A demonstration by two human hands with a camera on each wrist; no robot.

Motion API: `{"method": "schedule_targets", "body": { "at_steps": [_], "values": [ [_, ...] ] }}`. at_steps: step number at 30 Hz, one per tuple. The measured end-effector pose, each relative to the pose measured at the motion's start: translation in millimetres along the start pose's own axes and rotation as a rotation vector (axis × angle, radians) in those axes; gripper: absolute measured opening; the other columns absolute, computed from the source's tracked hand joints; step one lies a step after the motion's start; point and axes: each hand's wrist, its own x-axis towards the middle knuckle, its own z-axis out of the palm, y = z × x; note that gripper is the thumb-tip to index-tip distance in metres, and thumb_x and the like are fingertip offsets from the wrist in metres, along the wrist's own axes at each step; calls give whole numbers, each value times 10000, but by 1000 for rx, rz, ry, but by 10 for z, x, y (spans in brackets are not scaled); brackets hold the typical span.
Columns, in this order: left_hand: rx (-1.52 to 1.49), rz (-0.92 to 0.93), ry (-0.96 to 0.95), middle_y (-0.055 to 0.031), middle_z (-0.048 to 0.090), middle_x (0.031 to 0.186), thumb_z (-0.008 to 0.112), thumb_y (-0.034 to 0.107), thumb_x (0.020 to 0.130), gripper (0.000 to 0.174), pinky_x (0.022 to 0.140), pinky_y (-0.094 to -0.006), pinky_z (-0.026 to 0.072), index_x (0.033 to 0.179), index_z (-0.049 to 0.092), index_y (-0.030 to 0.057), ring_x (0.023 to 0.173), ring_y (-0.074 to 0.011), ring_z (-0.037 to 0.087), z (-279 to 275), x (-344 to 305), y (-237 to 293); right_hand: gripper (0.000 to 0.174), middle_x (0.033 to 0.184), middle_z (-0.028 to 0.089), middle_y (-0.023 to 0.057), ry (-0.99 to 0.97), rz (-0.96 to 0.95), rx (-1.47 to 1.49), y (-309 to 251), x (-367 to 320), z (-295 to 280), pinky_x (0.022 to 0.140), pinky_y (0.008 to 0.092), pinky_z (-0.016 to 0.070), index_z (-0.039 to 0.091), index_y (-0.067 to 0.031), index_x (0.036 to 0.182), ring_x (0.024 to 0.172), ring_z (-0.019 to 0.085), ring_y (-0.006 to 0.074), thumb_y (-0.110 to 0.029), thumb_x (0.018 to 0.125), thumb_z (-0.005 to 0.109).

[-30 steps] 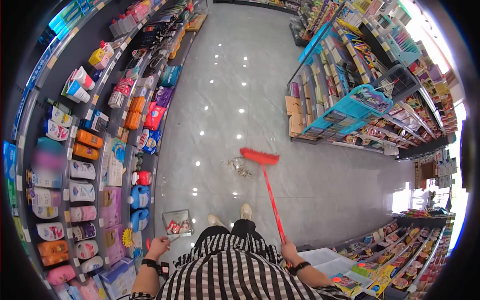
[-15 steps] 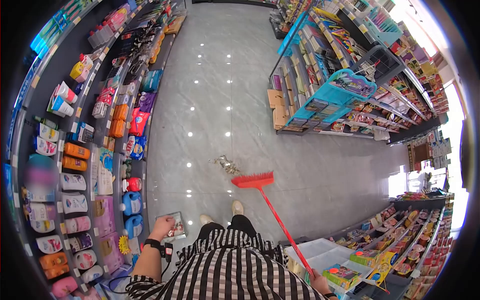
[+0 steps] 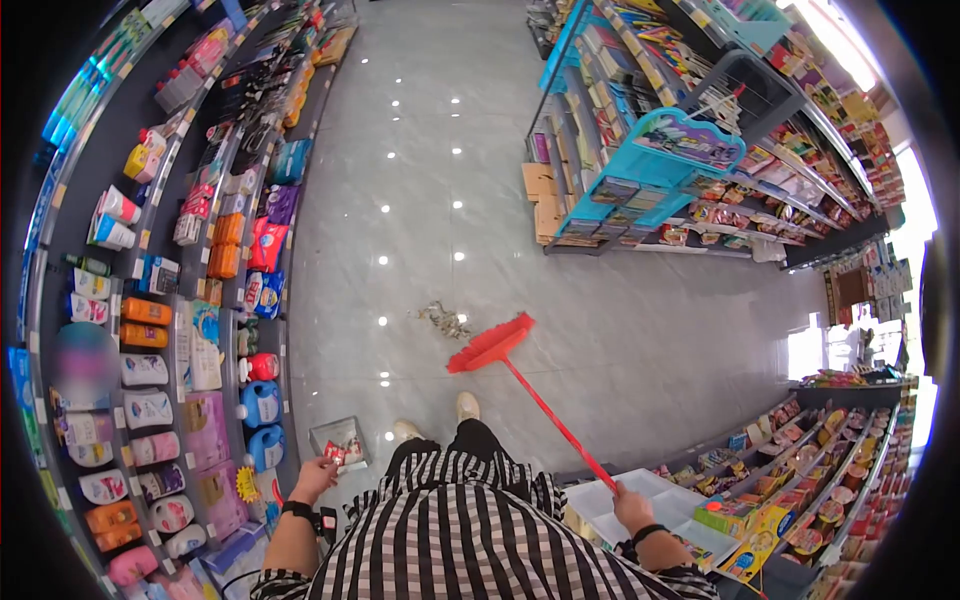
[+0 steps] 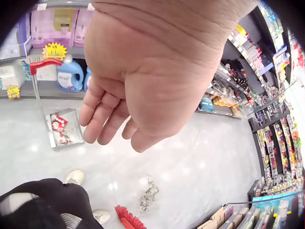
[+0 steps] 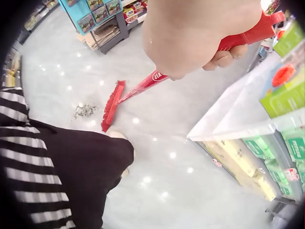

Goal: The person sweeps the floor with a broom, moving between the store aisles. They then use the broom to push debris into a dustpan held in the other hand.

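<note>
My right hand [image 3: 632,508] grips the red handle of a broom [image 5: 155,77], fingers curled round it. Its red bristled head [image 3: 490,345] lies slanted on the floor, right beside a small heap of grey-brown debris [image 3: 443,320]. On the left, my left hand [image 4: 147,71] hangs with loosely bent fingers and holds nothing. Near it stands a long-handled dustpan [image 4: 66,143], its pan on the floor with red wrappers [image 4: 59,123] and bits of litter inside. The dustpan's red grip [image 4: 45,64] shows apart from the hand in the left wrist view.
A shelf of bottles and packs [image 3: 150,410] runs along the left. Ahead to the right stands a shelf unit with a blue end rack [image 3: 640,175]. Close by my right arm are a white divided tray [image 3: 640,490] and shelves of snacks [image 3: 800,450]. My shoes [image 3: 467,406] are below the debris.
The broom head has come from the debris's far right side to its near right and turned slantwise. My right hand has swung outward to the right. My left hand rose over the dustpan, then drew back slightly.
</note>
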Motion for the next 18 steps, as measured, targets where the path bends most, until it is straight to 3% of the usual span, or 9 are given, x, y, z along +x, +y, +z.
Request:
{"method": "schedule_targets", "body": {
  "at_steps": [4,7,11,18],
  "values": [
    [-5,57,11,-110,619,712,583,173,766,292,494,-268,466,955,598,-49,537,-163,591,125,16,56,347,772,618,188,41,-26,-36,111,260,-368,645,494,468,445,-168,1168,743,604,369,-275,838,449],
    [-37,78,-27,-117,621,717,588,182,762,310,500,-270,469,964,596,-53,551,-169,602,237,179,52,225,629,597,141,311,-191,-135,178,314,-669,538,485,464,509,-187,1022,623,596,359,-289,825,472],
    [1,157,21,-133,625,729,575,176,755,330,532,-276,482,987,589,-58,565,-172,611,339,177,167,279,636,598,149,278,-139,-166,246,78,-1195,549,480,468,522,-262,1088,626,599,354,-296,813,487],
    [-105,100,36,-144,636,754,579,173,752,340,556,-269,500,993,578,-66,588,-186,629,428,98,54,313,654,599,166,297,-200,-234,170,-206,-1641,592,479,470,533,-232,1105,632,592,359,-304,802,505]
  ]
}}
